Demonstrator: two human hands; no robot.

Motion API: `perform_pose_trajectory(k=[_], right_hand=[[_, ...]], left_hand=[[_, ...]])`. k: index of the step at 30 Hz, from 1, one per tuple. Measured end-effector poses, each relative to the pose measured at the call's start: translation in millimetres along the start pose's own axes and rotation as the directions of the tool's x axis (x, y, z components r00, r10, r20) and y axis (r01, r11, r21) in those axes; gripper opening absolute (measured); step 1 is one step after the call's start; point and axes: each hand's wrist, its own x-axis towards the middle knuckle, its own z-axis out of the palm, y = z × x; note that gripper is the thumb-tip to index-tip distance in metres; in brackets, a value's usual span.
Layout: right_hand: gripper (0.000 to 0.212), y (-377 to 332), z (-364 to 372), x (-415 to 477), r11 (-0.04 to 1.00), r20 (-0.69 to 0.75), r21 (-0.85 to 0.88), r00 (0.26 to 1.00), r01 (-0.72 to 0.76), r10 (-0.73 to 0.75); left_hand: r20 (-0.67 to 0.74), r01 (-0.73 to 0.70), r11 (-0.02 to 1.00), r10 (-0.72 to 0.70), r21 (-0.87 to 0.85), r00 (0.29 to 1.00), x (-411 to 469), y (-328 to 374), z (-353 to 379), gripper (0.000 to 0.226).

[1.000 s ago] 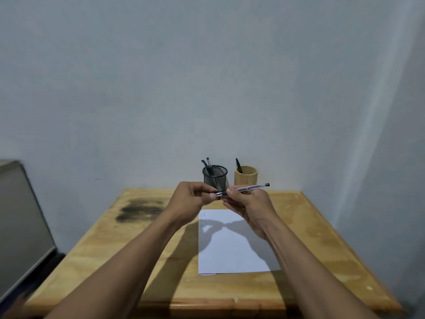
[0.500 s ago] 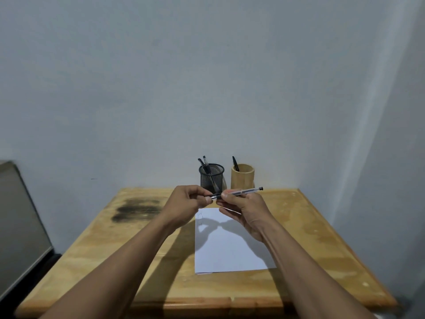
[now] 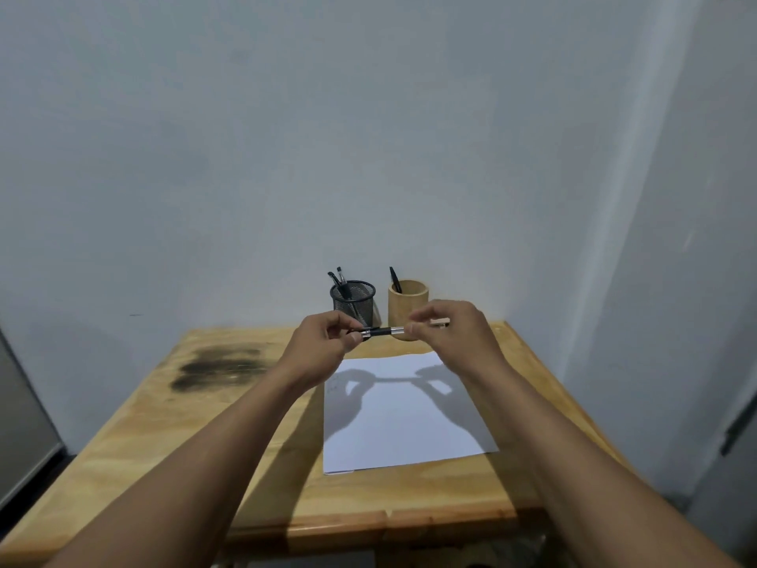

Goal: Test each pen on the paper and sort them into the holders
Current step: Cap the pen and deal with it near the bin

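A pen (image 3: 381, 332) with a black grip and a clear barrel lies level in the air above the far edge of the white paper (image 3: 405, 420). My left hand (image 3: 323, 346) pinches its left end. My right hand (image 3: 454, 334) pinches the barrel on the right. Behind the hands stand a black mesh holder (image 3: 353, 299) with two pens in it and a wooden holder (image 3: 409, 302) with one dark pen. The pen's tip and cap are hidden by my fingers.
The wooden table (image 3: 205, 436) has a dark stain (image 3: 219, 364) at its back left. A pale wall (image 3: 368, 137) runs right behind the holders and along the right side. A grey object (image 3: 20, 412) stands off the table's left edge.
My hands have drawn apart along the pen, the right one shifting right. More of the black grip now shows between them. The camera has tilted a little.
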Motion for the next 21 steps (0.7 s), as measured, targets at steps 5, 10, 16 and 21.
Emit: perform_pose_trajectory(k=[5, 10, 16, 21], right_hand=[[0.013, -4.4, -10.6, -3.2, 0.952, 0.101, -0.282, 0.991, 0.115, -0.09], [0.01, 7.7, -39.4, -8.5, 0.926, 0.052, -0.358, 0.993, 0.118, -0.107], [0.008, 46.2, -109.4, -32.4, 0.888, -0.102, -0.459, 0.995, -0.034, -0.015], [0.01, 86.3, -161.3, -65.7, 0.825, -0.228, -0.525, 0.969, -0.208, 0.098]], left_hand=[[0.018, -0.037, 0.999, 0.037, 0.004, 0.999, 3.4, 7.8, 15.2, 0.005], [0.019, -0.064, 0.998, 0.064, -0.007, 0.998, 4.0, 20.8, 45.8, 0.016], [0.056, -0.198, 0.959, 0.191, 0.205, 0.98, -3.8, 37.6, 123.4, 0.038], [0.298, -0.344, 0.853, 0.236, 0.393, 0.925, -19.1, 40.5, 199.2, 0.047]])
